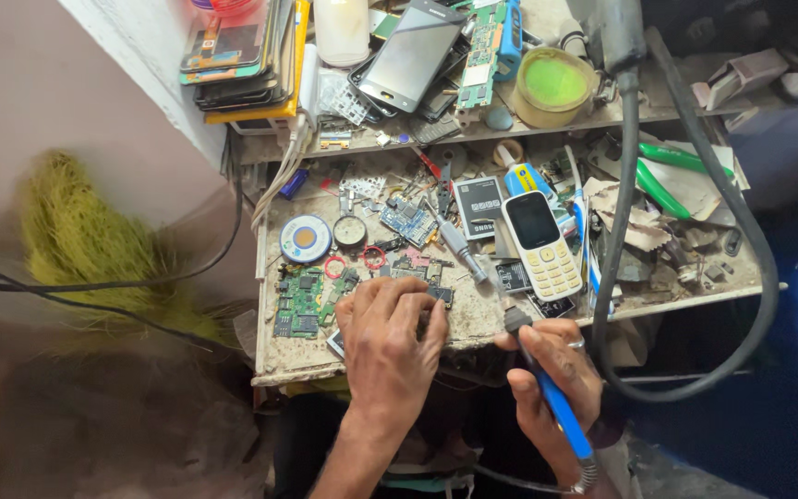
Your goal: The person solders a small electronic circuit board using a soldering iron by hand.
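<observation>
Blue-handled soldering iron is clenched in the right hand | left hand is pressed over a small part (hidden) at the bench front edge | the tip is best steadied, wrist braced.

Small part under left hand hidden, soldering iron tip blurred, phone stack cut off by top edge

soldering iron: blue handle
keypad phone: white, black screen, at 1 o'clock
circuit board: green, at 10 o'clock
round tub: green inside, at 12 o'clock
</observation>
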